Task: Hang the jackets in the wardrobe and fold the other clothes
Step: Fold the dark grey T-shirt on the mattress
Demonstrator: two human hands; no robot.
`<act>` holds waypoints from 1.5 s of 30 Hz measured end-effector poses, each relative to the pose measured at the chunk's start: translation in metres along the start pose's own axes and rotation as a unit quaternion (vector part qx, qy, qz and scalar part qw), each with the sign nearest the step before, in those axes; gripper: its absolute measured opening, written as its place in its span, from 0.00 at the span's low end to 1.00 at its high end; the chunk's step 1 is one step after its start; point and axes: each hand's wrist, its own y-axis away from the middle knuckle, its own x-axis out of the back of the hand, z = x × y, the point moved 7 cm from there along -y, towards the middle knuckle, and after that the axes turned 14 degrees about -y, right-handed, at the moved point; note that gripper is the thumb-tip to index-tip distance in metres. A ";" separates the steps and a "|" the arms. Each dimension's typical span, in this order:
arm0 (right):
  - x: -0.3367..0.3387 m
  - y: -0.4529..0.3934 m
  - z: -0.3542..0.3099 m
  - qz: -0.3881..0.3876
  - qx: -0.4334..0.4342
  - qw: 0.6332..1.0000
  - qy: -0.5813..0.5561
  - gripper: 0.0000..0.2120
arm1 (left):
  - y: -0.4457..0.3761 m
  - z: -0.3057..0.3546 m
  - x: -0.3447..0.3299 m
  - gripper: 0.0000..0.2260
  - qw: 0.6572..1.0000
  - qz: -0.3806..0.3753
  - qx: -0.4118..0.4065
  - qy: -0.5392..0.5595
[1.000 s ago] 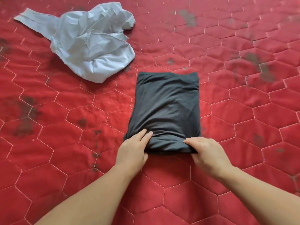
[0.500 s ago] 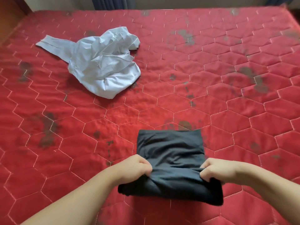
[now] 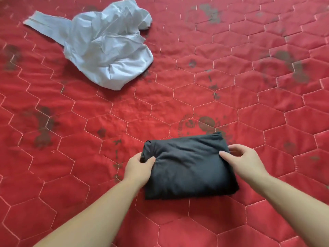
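The folded dark grey garment (image 3: 188,166) is held at lower centre of the frame on the red quilted bedspread (image 3: 267,104); its left edge is pinched by the left hand (image 3: 138,167), its right edge gripped by the right hand (image 3: 243,162); compared with half a second earlier, it has been folded shorter; the crumpled pale blue shirt (image 3: 106,45) lies upper left.

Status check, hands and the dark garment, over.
Both hands, left and right, grip the folded dark garment. Crumpled white garment lies apart, unfolded. Nothing in the way.
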 end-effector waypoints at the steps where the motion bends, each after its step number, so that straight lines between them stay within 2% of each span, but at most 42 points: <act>1: 0.000 0.002 0.002 0.042 0.010 0.997 0.064 0.13 | 0.003 -0.002 0.000 0.08 0.998 0.045 0.008 -0.040; 2: -0.004 0.007 0.006 0.061 -0.008 0.994 0.085 0.20 | 0.008 -0.004 -0.005 0.13 0.997 0.060 0.030 -0.028; 3: -0.010 0.012 0.014 0.062 -0.043 0.995 0.061 0.24 | 0.015 -0.005 -0.010 0.18 0.997 0.053 0.061 0.014; 6: -0.031 0.023 0.033 0.017 -0.141 0.989 -0.052 0.30 | 0.028 -0.001 -0.031 0.27 0.990 -0.005 0.125 0.069; 11: -0.047 0.037 0.037 -0.075 -0.182 0.969 -0.149 0.16 | 0.022 -0.002 -0.041 0.35 0.992 -0.052 0.112 0.013; 13: -0.049 0.046 0.038 -0.100 -0.185 0.962 -0.173 0.13 | 0.024 -0.006 -0.041 0.36 0.994 -0.063 0.092 0.004; 17: -0.041 0.063 0.023 -0.098 -0.144 0.967 -0.184 0.13 | 0.042 -0.018 -0.034 0.28 0.983 -0.101 0.101 0.120; 19: -0.039 0.075 -0.003 -0.099 -0.107 0.972 -0.186 0.12 | 0.055 -0.015 -0.013 0.24 0.977 -0.095 0.103 0.159; 24: -0.048 0.121 -0.111 -0.114 -0.006 0.975 -0.192 0.11 | 0.092 0.018 0.089 0.21 0.961 -0.059 0.065 0.263; 27: -0.059 0.161 -0.184 -0.144 0.044 0.970 -0.193 0.11 | 0.124 0.029 0.164 0.24 0.953 -0.029 0.029 0.301; 29: -0.071 0.198 -0.233 -0.171 0.086 0.962 -0.195 0.11 | 0.154 0.026 0.219 0.26 0.944 0.001 0.012 0.329; 32: -0.098 0.265 -0.292 -0.224 0.139 0.949 -0.173 0.12 | 0.213 0.004 0.301 0.22 0.923 0.078 -0.011 0.377; 36: -0.146 0.384 -0.353 -0.300 0.203 0.922 -0.134 0.12 | 0.314 -0.066 0.387 0.32 0.882 0.158 0.013 0.443; 40: -0.200 0.521 -0.379 -0.388 0.254 0.883 -0.077 0.12 | 0.420 -0.165 0.444 0.46 0.821 0.246 0.036 0.514; 43: -0.251 0.617 -0.381 -0.454 0.276 0.847 -0.035 0.14 | 0.496 -0.241 0.478 0.34 0.784 0.287 0.038 0.549; 45: -0.291 0.681 -0.378 -0.495 0.282 0.822 -0.013 0.13 | 0.534 -0.299 0.499 0.31 0.758 0.317 0.050 0.569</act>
